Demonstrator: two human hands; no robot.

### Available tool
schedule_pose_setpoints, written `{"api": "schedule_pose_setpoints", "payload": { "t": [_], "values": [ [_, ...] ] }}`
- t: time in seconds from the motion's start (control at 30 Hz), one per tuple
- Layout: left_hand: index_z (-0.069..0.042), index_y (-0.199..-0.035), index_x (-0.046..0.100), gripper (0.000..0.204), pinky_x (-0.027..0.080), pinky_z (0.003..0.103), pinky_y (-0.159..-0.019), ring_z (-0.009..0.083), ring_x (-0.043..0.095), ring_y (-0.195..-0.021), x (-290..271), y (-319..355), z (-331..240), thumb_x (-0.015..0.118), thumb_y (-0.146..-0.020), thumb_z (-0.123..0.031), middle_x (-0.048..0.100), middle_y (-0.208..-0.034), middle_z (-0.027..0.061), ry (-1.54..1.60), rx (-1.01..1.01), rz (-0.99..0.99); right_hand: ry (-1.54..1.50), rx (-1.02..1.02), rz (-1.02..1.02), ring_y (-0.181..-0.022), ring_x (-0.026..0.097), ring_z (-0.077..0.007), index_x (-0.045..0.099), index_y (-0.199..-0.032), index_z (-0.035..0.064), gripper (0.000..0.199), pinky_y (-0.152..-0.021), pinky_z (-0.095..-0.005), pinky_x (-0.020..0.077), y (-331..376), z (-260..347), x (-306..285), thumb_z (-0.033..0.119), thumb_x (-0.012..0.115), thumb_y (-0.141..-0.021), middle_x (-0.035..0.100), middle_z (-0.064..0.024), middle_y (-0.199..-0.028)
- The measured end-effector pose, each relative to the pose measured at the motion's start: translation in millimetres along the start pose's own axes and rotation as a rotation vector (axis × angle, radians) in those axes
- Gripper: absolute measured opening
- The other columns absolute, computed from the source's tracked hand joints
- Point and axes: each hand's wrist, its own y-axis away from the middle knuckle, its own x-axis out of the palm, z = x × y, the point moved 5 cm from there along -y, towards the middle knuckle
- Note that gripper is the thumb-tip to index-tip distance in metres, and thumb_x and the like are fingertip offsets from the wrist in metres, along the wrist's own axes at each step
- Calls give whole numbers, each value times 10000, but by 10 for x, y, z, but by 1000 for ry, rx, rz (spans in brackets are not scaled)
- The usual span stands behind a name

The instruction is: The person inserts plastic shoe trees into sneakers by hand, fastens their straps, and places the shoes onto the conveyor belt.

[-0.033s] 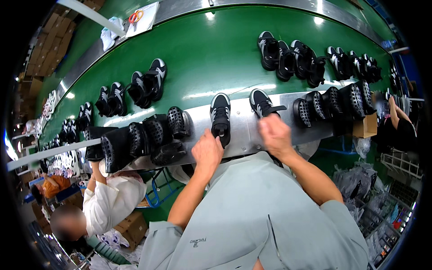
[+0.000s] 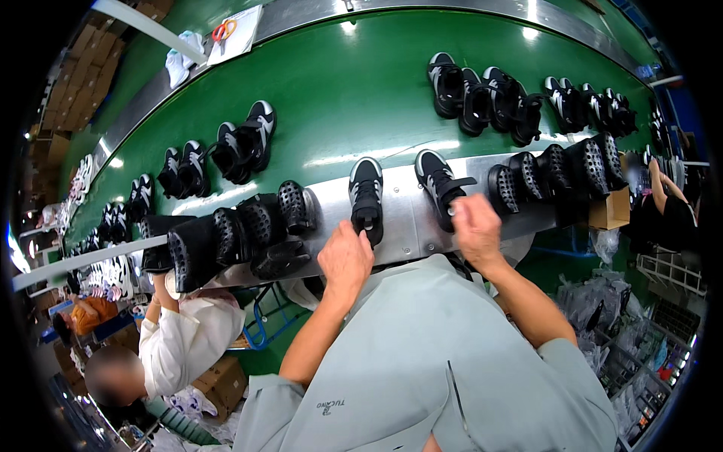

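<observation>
Two black sneakers with grey toes lie on the metal strip before me, toes pointing away. My left hand (image 2: 346, 260) is closed at the heel of the left sneaker (image 2: 367, 192), whose strap lies across its top. At the right sneaker (image 2: 437, 181), the strap sticks out loose to the right. My right hand (image 2: 477, 228) is beside that shoe's heel, fingers curled together. A small pale spot shows by the heel opening; whether my fingers hold anything is hidden.
Black studded moulds (image 2: 265, 218) stand on the left of the strip, and more studded moulds (image 2: 556, 172) on the right. Several sneakers (image 2: 476, 98) sit on the green belt (image 2: 339, 90). Orange scissors (image 2: 224, 31) lie far left. A co-worker in a white sleeve (image 2: 177, 331) is at left.
My right hand has shifted a little to the right, off the right sneaker's heel, which now shows more. The left hand stays at the left sneaker's heel.
</observation>
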Motion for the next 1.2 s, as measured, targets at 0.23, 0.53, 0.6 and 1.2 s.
{"api": "schedule_pose_setpoints", "payload": {
  "t": [0.23,0.53,0.6,1.2],
  "values": [
    [31,-1043,597,259,544,515,-733,430,681,-843,762,-238,-764,616,-937,-205,679,-917,260,268,237,134,-863,1283,338,-809,661,-273,496,-1224,-7,497,-677,-398,594,544,-740,626,298,722,-904,614,-166,-1048],
    [16,-986,593,171,536,491,-682,414,666,-762,861,-401,-816,629,-921,-138,661,-830,212,218,308,84,-21,149,201,-1048,563,-360,637,-1100,94,274,-857,-444,511,2,-323,501,120,685,-832,606,-139,-1002],
    [1,-954,575,155,522,482,-659,409,653,-746,949,-413,-747,660,-903,-118,647,-828,193,232,195,15,5,117,217,-1029,557,-372,654,-1105,111,292,-857,-454,513,42,-417,520,77,654,-814,602,-134,-992],
    [15,-746,709,285,443,451,-754,344,575,-823,993,-254,-923,769,-829,-251,660,-770,153,187,197,-189,-1012,1047,203,-759,611,-118,589,-962,12,253,-655,-261,496,739,-822,1023,238,698,-934,647,-59,-862]
  ]
}}
